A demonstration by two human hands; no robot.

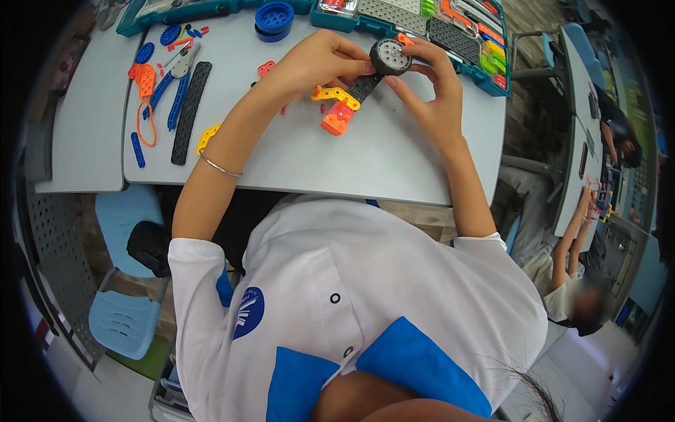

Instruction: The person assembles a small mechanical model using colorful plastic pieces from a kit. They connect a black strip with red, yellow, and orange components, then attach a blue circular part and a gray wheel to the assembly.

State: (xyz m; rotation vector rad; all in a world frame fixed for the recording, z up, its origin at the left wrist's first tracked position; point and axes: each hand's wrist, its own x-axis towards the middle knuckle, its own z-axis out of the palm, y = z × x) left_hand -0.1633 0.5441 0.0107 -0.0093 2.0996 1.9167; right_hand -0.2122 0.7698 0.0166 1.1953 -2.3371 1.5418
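My left hand (pixel 325 60) pinches a small model at the left edge of its black wheel (pixel 391 58), which has a grey hub with holes. My right hand (pixel 437 91) curls round the wheel's right side, its forefinger at the top and the thumb just below. From the wheel, a black perforated beam (pixel 364 87) runs toward me. A bent yellow piece (pixel 336 94) crosses the beam's lower end, joined to an orange-red block (pixel 337 119). An orange connector (pixel 403 39) shows beyond the wheel. My left fingertips are partly hidden behind it.
On the left lie blue-handled pliers (pixel 176 88), a long black perforated strip (pixel 190 112), an orange rubber band (pixel 146 129) and a yellow piece (pixel 207 138). Blue wheel rims (pixel 273 20) stand behind. A teal parts case (pixel 498 83) borders the far right. People sit at another table on the right.
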